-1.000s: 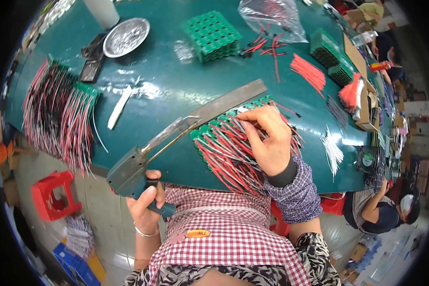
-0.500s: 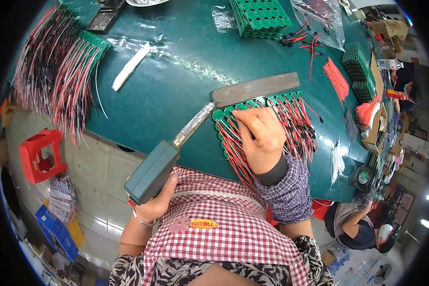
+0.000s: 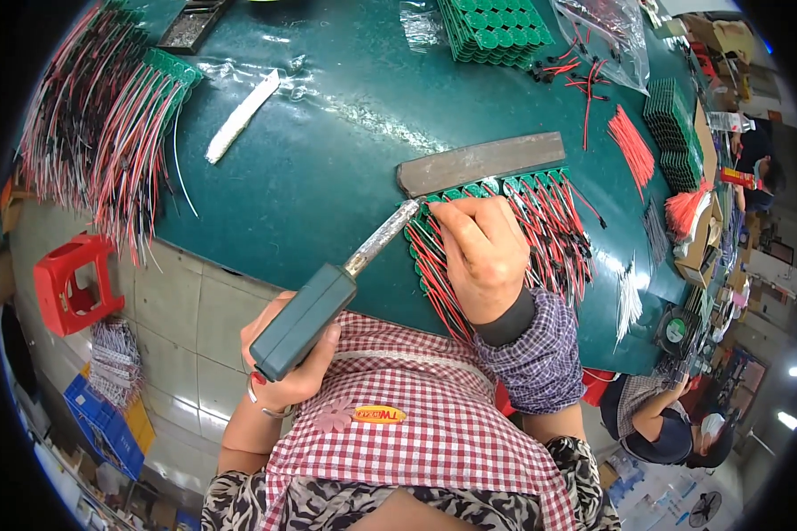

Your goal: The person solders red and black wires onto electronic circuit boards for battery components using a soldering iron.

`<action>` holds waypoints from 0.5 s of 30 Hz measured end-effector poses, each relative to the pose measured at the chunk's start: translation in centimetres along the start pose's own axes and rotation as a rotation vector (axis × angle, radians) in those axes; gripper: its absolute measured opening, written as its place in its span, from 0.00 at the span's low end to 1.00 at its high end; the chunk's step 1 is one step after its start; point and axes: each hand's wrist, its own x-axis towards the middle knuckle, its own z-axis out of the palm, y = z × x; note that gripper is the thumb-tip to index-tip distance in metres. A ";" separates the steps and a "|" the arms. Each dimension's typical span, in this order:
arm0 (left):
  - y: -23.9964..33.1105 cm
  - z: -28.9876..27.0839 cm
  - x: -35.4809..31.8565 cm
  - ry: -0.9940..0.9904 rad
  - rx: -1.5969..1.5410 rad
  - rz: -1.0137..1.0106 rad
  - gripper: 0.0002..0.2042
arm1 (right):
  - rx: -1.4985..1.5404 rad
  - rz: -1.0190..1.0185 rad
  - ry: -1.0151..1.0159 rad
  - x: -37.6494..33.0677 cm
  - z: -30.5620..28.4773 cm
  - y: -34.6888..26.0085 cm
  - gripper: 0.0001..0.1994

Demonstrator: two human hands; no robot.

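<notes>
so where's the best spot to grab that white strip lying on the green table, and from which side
Probably the white strip is best pinched across its narrow width near the middle, coming straight down from above. It lies flat and slanted on the green table, with bare surface along both long edges, so fingers fit either side. It looks closer to the left hand, which holds the soldering iron.

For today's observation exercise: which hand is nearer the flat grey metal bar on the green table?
Right. The right hand rests just below the flat grey metal bar; the left hand is off the table edge.

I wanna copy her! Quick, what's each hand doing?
Left hand: closed on the soldering iron.
Right hand: fingers bent, pressing the wired boards.
</notes>
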 end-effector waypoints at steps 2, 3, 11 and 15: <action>0.0 0.1 0.1 -0.001 0.004 0.011 0.11 | 0.001 -0.006 0.001 0.0 0.1 0.0 0.14; 0.0 0.1 0.2 -0.003 0.001 0.019 0.11 | 0.002 -0.011 0.003 0.0 0.1 0.0 0.14; 0.9 -0.2 1.6 -0.040 0.139 0.237 0.10 | -0.003 -0.013 -0.004 0.1 0.0 0.0 0.14; 0.8 -0.2 0.8 0.009 0.124 0.160 0.10 | -0.001 -0.011 0.001 0.0 0.1 0.0 0.14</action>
